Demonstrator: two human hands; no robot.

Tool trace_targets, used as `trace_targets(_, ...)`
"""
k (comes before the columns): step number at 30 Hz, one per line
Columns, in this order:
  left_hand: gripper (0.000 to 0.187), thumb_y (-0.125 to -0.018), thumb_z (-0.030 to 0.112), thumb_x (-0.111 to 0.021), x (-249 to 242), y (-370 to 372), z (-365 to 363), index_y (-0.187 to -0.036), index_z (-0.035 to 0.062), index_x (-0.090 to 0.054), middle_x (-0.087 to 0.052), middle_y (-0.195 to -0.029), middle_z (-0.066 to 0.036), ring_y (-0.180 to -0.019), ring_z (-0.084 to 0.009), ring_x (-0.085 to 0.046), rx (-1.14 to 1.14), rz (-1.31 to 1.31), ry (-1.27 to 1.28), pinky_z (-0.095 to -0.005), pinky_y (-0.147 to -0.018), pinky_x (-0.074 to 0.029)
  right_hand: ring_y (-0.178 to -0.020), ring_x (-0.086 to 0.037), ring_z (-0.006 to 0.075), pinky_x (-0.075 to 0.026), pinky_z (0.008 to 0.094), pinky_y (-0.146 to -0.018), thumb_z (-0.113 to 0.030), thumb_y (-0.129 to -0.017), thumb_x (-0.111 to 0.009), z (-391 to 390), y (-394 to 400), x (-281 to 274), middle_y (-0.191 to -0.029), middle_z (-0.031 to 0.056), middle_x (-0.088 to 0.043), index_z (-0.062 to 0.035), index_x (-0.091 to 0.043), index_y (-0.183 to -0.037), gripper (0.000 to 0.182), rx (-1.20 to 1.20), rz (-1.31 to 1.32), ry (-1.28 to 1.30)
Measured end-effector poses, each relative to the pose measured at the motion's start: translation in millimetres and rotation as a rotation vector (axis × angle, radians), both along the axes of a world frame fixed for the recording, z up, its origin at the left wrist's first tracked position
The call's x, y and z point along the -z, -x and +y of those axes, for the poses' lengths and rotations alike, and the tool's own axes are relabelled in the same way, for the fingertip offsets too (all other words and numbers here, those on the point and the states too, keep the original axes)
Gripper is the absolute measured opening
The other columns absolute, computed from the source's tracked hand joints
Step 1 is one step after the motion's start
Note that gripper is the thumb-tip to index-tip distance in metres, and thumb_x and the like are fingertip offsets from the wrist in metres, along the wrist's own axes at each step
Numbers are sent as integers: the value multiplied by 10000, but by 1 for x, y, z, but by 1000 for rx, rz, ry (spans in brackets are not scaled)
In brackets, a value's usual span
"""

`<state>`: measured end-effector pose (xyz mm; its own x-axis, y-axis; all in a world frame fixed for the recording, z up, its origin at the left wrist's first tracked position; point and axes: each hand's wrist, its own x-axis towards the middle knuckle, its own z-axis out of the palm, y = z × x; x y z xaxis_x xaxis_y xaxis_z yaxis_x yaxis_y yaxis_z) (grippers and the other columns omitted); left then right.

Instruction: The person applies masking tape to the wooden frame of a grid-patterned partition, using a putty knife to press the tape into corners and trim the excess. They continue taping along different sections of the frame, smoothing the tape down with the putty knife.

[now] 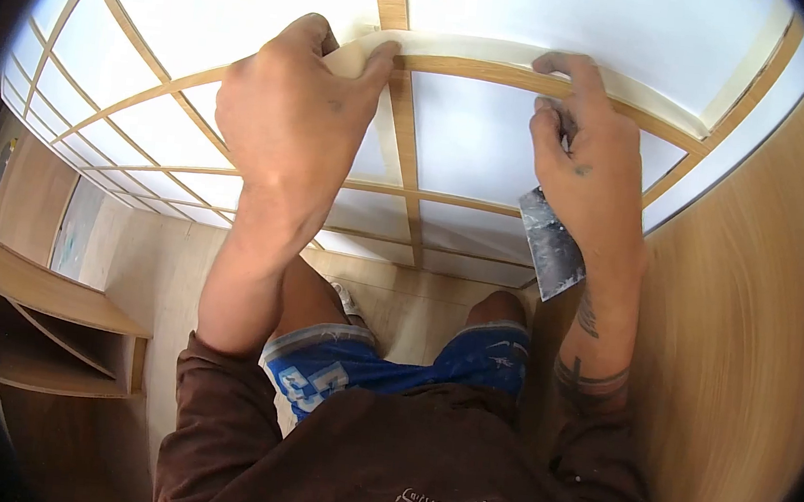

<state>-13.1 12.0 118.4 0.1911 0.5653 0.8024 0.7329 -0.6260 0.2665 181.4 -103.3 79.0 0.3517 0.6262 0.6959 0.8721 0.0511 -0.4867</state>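
A pale strip of masking tape (477, 49) runs along the upper edge of a horizontal wooden bar (494, 72) on a lattice panel. My left hand (295, 113) pinches the tape's left end near a bar crossing, its thumb on the tape. Further right, my right hand (591, 162) touches the strip with its extended index finger. The other fingers of that hand curl around a scraper, whose smeared metal blade (552, 250) sticks out below the palm; its handle is hidden. More pale tape (737, 84) lines the bar at the upper right.
White panes (476, 119) fill the wooden lattice. A wood-grain panel (727, 356) stands close on the right. On the left is an open wooden shelf unit (65, 384). My legs and blue shorts (411, 362) are below, above a light floor (198, 281).
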Motion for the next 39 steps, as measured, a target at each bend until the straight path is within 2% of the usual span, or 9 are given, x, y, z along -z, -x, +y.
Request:
trace_targets(3,419,-799,320,-944,0,14,-6,-755,-11,-691,-616,-552,-114,-469,-226,-586,123,-55,-49,-351,-525,-495,-570,-446,113,-394,292,-569,-31,-1016,-625,-7,-8,0,-638,56,-551,-81,-651,-1327,316,25,59,-10)
trace_targets(7,437,-821,327,-983,-10,28,-31,-728,9,-698,-656,-628,-20,-597,-52,-529,73,-4,-18,-250,-545,-444,-580,-441,91,-391,280,-569,-33,-1026,-619,-16,-17,-2,-640,38,-540,-78,-648,-1325,304,37,58,-27)
trace_targets(13,451,-796,342,-952,-7,13,1,-724,-8,-677,-578,-517,-95,-458,-182,-550,105,-54,3,-335,-510,-470,-575,-416,93,-369,292,-559,-38,-1032,-612,-15,-15,-1,-635,34,-523,-73,-646,-1320,292,38,73,-17)
trace_targets(15,448,-803,357,-944,-5,8,5,-737,-9,-693,-595,-519,-105,-467,-209,-592,71,-28,16,-348,-514,-486,-487,-538,265,-427,410,-544,-63,-987,-625,-13,-15,-1,-574,122,-536,-117,-664,-1279,299,40,70,-25)
trace_targets(27,416,-824,379,-917,-2,0,2,-824,-1,-748,-677,-577,-129,-541,-306,-706,-7,22,-10,-391,-555,-553,-549,-617,338,-486,459,-600,-81,-981,-624,-8,-6,-1,-605,150,-585,-126,-672,-1273,299,45,35,22)
trace_targets(30,402,-828,375,-913,1,0,4,-839,6,-754,-692,-604,-144,-560,-327,-715,-9,14,-17,-401,-562,-561,-550,-403,134,-370,328,-550,-48,-1023,-621,-3,-3,3,-613,58,-491,-79,-664,-1319,301,-6,26,-9)
trace_targets(34,390,-833,376,-906,1,0,4,-855,15,-761,-701,-623,-154,-583,-347,-721,0,20,-26,-407,-571,-568,-546,-401,137,-366,329,-547,-44,-1020,-619,1,0,1,-612,54,-494,-85,-665,-1321,306,-20,1,-2)
trace_targets(36,386,-834,375,-904,1,0,3,-856,18,-761,-703,-627,-154,-587,-353,-720,-8,23,-21,-408,-574,-569,-615,-658,395,-506,515,-643,-92,-966,-632,0,4,-6,-630,163,-622,-142,-658,-1278,318,22,30,99)
trace_targets(39,381,-841,375,-898,2,-1,4,-860,19,-762,-704,-629,-151,-591,-352,-723,-2,18,-4,-410,-574,-568,-626,-665,403,-509,525,-648,-93,-959,-633,5,4,-3,-632,166,-631,-145,-658,-1280,326,-5,13,76)
